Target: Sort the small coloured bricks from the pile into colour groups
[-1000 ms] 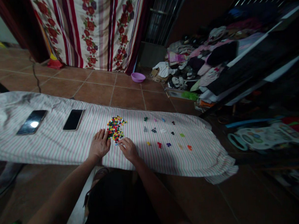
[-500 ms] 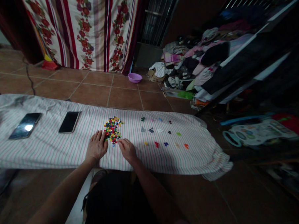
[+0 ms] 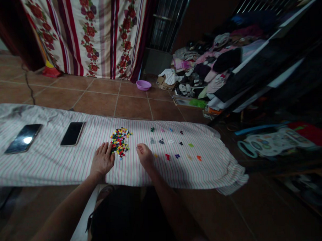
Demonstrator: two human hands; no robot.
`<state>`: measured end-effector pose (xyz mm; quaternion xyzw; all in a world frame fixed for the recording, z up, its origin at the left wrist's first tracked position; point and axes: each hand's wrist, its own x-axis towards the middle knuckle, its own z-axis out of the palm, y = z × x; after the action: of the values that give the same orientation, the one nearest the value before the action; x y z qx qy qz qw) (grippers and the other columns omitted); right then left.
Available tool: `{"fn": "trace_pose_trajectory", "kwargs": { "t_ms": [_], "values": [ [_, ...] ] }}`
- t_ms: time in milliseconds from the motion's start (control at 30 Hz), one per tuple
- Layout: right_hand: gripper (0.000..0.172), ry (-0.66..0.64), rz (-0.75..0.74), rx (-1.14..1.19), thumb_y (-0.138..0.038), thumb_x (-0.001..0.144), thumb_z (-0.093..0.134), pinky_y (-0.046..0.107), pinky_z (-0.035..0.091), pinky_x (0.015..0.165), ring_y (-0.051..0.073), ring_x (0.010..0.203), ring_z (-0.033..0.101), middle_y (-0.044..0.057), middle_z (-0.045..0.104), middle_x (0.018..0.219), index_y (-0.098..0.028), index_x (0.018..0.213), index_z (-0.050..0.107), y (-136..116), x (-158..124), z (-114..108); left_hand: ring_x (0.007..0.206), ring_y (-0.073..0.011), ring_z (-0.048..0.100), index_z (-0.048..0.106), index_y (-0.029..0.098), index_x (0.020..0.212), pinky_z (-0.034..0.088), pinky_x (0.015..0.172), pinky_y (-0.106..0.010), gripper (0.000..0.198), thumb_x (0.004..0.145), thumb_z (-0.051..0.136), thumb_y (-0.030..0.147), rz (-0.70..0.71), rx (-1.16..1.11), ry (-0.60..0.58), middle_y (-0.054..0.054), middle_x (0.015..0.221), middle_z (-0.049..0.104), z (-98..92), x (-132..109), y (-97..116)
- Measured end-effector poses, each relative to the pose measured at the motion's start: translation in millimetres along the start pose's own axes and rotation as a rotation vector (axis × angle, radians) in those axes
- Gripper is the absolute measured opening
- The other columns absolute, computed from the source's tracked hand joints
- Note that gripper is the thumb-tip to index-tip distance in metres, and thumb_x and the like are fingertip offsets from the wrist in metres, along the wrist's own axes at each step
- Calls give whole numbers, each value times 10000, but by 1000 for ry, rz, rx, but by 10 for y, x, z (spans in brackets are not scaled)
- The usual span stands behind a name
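A pile of small multicoloured pieces (image 3: pixel 120 140) lies on the striped cloth (image 3: pixel 59 167). My left hand (image 3: pixel 102 160) rests flat at the pile's left edge, fingers stretched out and touching it. To the right of the pile, apart from it, is my right hand (image 3: pixel 145 155), its fingers pinched together; whatever they hold is too small to make out. Small groups sorted by colour lie further right, among them dark green pieces (image 3: pixel 152 129), red pieces (image 3: pixel 167 157), purple pieces (image 3: pixel 177 156) and orange pieces (image 3: pixel 199 158). Yellow pieces (image 3: pixel 155 155) show just beside my right hand.
Two phones, a black one (image 3: pixel 72 134) and a shiny one (image 3: pixel 23 138), lie on the cloth at left. Beyond it, a purple basin (image 3: pixel 143 85) stands on the tiled floor. A heap of clothes (image 3: pixel 196 67) is at the back right, with a flowered curtain (image 3: pixel 101 38) behind.
My right hand has moved right, away from the pile's lower edge towards the yellow pieces, fingers still pinched. The left hand stays by the pile. The whole view has shifted slightly.
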<state>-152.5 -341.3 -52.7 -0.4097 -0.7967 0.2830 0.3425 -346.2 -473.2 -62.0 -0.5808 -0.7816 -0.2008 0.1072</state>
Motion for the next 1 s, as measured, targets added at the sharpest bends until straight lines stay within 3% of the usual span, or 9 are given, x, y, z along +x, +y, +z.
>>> {"fn": "trace_pose_trajectory", "kwargs": {
  "t_ms": [333, 533, 1000],
  "values": [
    [174, 89, 119, -321, -179, 822, 525, 232, 445, 758, 148, 783, 610, 40, 660, 849, -182, 898, 682, 459, 265, -531, 1324, -333, 421, 513, 64, 1298, 350, 1077, -483, 508, 903, 362, 345, 6, 27, 21, -212, 1365, 516, 22, -7, -7],
    [168, 80, 198, -441, -127, 805, 540, 212, 406, 706, 143, 792, 616, 29, 688, 849, -185, 878, 680, 581, 303, -518, 1315, -333, 431, 529, 53, 1283, 360, 1071, -471, 506, 911, 356, 349, 25, 54, 30, -213, 1351, 527, 15, -5, -7],
    [101, 127, 131, -439, -118, 797, 528, 224, 382, 666, 146, 748, 595, 20, 664, 798, -194, 796, 594, 655, 340, -458, 1325, -339, 420, 528, 45, 1292, 337, 1086, -478, 519, 900, 375, 347, 2, 12, 13, -222, 1362, 516, 29, -4, -14]
  ]
}}
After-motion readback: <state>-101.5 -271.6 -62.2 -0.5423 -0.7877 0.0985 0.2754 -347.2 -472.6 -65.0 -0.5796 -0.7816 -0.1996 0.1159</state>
